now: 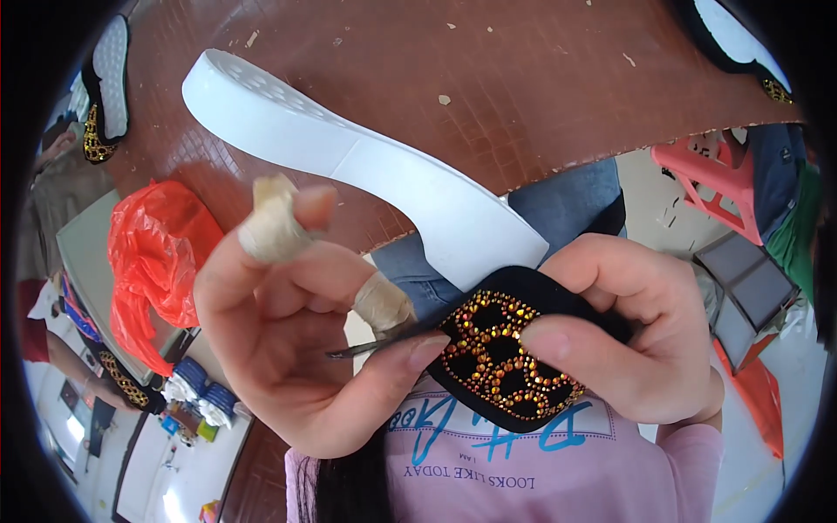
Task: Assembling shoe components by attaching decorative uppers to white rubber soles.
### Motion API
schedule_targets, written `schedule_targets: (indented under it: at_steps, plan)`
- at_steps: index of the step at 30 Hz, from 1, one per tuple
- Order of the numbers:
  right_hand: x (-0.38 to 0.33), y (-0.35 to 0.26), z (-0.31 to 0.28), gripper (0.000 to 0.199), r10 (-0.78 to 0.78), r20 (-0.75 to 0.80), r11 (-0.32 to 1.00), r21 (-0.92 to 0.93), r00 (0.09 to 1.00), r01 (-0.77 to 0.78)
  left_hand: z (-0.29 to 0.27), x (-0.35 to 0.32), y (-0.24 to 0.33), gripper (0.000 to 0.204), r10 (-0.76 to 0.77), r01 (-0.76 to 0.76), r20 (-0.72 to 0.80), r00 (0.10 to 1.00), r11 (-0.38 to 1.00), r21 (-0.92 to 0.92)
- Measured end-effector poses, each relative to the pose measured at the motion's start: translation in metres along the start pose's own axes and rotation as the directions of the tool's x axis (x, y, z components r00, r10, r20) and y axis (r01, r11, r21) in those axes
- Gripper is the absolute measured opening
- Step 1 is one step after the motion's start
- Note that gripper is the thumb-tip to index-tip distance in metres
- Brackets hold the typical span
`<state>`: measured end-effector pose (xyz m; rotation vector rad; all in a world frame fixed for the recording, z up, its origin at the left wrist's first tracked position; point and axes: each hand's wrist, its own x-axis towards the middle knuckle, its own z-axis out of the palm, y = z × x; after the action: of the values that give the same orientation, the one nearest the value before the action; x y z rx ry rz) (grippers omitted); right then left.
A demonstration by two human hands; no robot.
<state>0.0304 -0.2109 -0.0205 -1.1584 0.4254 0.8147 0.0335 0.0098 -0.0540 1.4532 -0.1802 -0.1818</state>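
Between my hands is a slipper with a thick white sole [349,148] and a black strap [501,349] set with gold-orange stones in rings. The sole reaches up and left over the table, its dimpled end farthest away. My right hand [628,322] is closed on the strap's right side, thumb on the stones and fingers behind. My left hand [305,322] pinches the strap's left edge between thumb and a bent finger. Tan tape wraps two of its fingers; the index finger is raised. A thin dark pointed piece [353,350] sticks out left from this pinch; I cannot tell what it is.
A brown table [375,52] lies beyond the slipper. Similar slippers sit at the upper left [109,78] and upper right [741,44]. A red plastic bag [161,253] is at left, near a co-worker's arm [78,370]. A pink stool [711,179] stands at right.
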Motion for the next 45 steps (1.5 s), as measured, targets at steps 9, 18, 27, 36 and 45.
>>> schedule_targets:
  at_steps: [9, 18, 27, 36, 45]
  plan:
    - [0.002, 0.020, -0.012, 0.012, -0.189, 0.163, 0.940, -0.256, 0.968, 0.227, 0.017, -0.005, 0.014, 0.061, -0.165, 0.209, -0.350, 0.922, 0.974, 0.091]
    - [0.006, 0.005, -0.014, 0.006, -0.201, 0.296, 0.892, -0.339, 0.934, 0.300, 0.017, 0.004, 0.008, 0.042, -0.104, 0.231, -0.505, 0.857, 0.953, 0.195]
    - [0.022, -0.011, -0.034, 0.006, -0.136, 0.427, 0.906, -0.311, 0.894, 0.287, 0.008, 0.011, -0.004, 0.031, 0.046, 0.077, -0.335, 0.941, 0.936, 0.344]
    - [0.037, -0.007, -0.036, 0.015, 0.138, 0.312, 0.990, -0.076, 0.940, -0.120, 0.021, 0.020, -0.011, 0.033, 0.132, 0.109, -0.469, 0.873, 0.885, 0.452]
    - [0.041, -0.010, -0.028, 0.010, 0.131, 0.295, 0.983, -0.160, 0.946, -0.086, 0.015, 0.019, -0.016, 0.042, 0.027, 0.130, -0.439, 0.898, 0.937, 0.324]
